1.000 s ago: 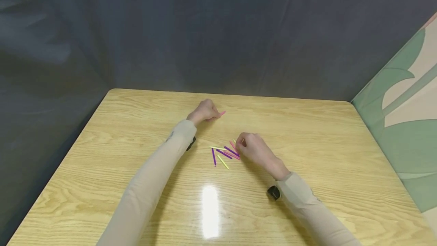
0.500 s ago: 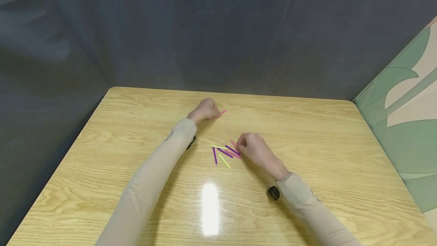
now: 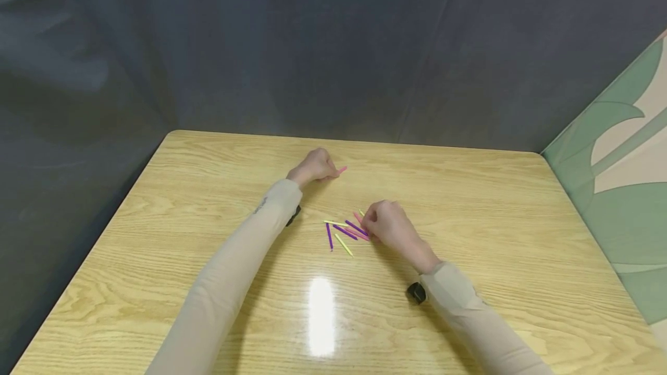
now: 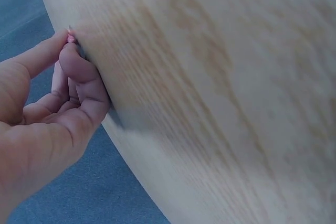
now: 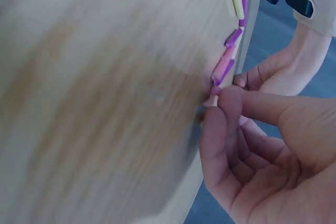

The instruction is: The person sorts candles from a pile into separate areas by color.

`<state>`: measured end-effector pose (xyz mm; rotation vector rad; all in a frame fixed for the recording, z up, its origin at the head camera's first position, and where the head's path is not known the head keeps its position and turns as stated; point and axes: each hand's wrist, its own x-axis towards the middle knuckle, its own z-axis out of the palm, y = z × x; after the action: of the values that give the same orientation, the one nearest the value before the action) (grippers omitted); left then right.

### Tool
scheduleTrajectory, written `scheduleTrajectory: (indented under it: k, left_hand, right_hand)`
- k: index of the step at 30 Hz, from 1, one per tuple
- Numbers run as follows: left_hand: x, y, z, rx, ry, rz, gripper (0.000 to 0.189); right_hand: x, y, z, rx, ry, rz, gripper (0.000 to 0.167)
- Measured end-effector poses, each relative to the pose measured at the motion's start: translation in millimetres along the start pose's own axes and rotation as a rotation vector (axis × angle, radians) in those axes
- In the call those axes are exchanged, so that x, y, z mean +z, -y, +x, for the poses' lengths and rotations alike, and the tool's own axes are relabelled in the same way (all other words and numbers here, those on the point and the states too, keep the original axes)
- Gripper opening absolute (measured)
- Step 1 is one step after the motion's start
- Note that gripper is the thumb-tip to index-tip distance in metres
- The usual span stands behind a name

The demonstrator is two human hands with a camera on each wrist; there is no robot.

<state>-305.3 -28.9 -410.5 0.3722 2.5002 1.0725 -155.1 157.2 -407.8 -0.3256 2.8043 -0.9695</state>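
In the head view my left hand (image 3: 315,165) is at the far side of the table, pinching a thin pink stick (image 3: 342,170) between thumb and index finger. The left wrist view shows the pink stick's end (image 4: 71,37) at the fingertips. My right hand (image 3: 391,225) is low over the right side of a loose group of thin sticks. Its thumb and index finger pinch the end of one stick; the fingers hide most of it, and its colour is unclear. Purple sticks (image 3: 329,237), yellow sticks (image 3: 344,245) and pink ones (image 3: 358,235) lie beside it, some crossing.
The sticks lie on a light wood-grain table (image 3: 208,190). A dark cloth (image 3: 333,45) hangs behind its far edge, and a green and cream patterned panel (image 3: 636,201) stands at the right. Each wrist carries a small black device (image 3: 417,293).
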Motion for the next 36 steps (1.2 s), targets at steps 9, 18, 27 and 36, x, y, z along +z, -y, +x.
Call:
scheduleTrajectory:
  k: [9, 18, 27, 36]
  left_hand:
    - [3.7, -6.3, -1.6, 0.005, -0.002, -0.013, 0.025]
    - [5.4, -7.9, -2.9, 0.008, 0.011, -0.013, 0.023]
    - [4.0, -8.1, -3.3, -0.013, 0.035, 0.015, 0.026]
    - [3.0, -7.4, -5.2, -0.019, 0.042, 0.013, 0.029]
  right_hand:
    - [0.2, 0.3, -2.5, 0.023, -0.038, -0.011, 0.012]
    - [0.3, 0.8, -3.1, 0.016, -0.061, -0.06, 0.015]
    - [2.3, 0.5, -2.5, 0.035, -0.055, -0.106, 0.021]
    - [3.3, 1.6, -2.1, 0.032, -0.06, -0.134, 0.023]
